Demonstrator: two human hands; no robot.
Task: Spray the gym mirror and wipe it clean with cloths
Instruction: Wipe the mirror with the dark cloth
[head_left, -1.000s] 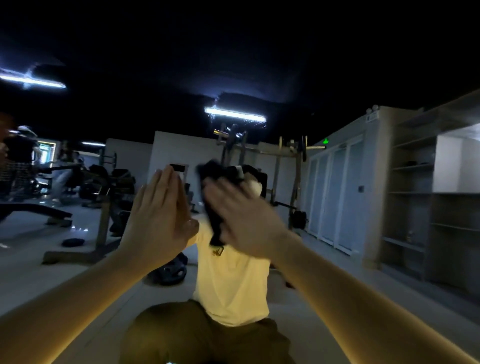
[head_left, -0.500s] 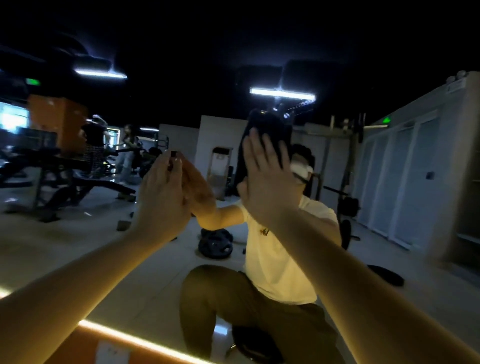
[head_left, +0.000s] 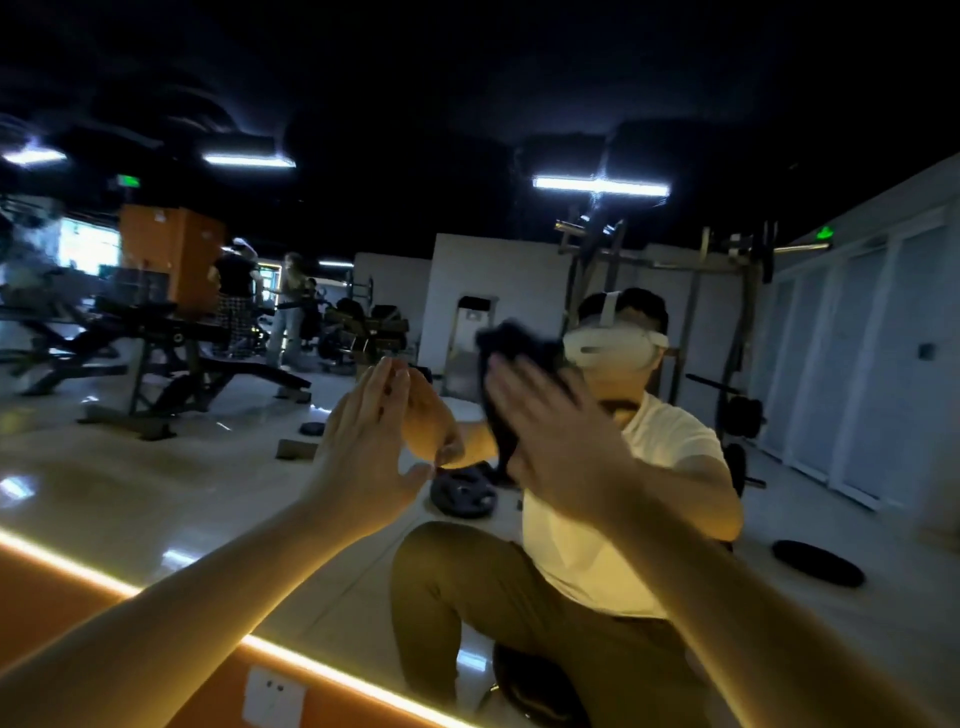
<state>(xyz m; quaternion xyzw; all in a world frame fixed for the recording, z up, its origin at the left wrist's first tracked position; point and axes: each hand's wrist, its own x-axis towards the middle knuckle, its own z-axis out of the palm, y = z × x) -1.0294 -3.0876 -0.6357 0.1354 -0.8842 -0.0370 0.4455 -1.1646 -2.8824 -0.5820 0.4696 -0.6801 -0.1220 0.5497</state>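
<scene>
**Student:** What do the two grips show?

**Tutor:** The left grip (head_left: 363, 452), a bare hand, lies flat against the mirror (head_left: 156, 493) with its fingers straight and together. It is released and holds nothing. The right grip (head_left: 561, 441), also bare, is spread flat with straight fingers and presses the cloth (head_left: 511, 345) onto the glass. It pins the cloth rather than clasping it, though its outline is motion-blurred.

**Student:** Where exactly is the cloth?

**Tutor:** The cloth is dark and sits between the right palm and the mirror. It is bunched above the fingertips, and a tail hangs down beside the palm.

**Student:** And the surroundings?

**Tutor:** The glass reflects a kneeling person in a pale shirt and a white headset (head_left: 610, 348). It also reflects a weight plate (head_left: 462, 496) on the floor and a gym bench (head_left: 208, 358) at the left. Below the mirror's lower edge a lit strip (head_left: 130, 587) runs above an orange wall bearing a white socket (head_left: 274, 704).
</scene>
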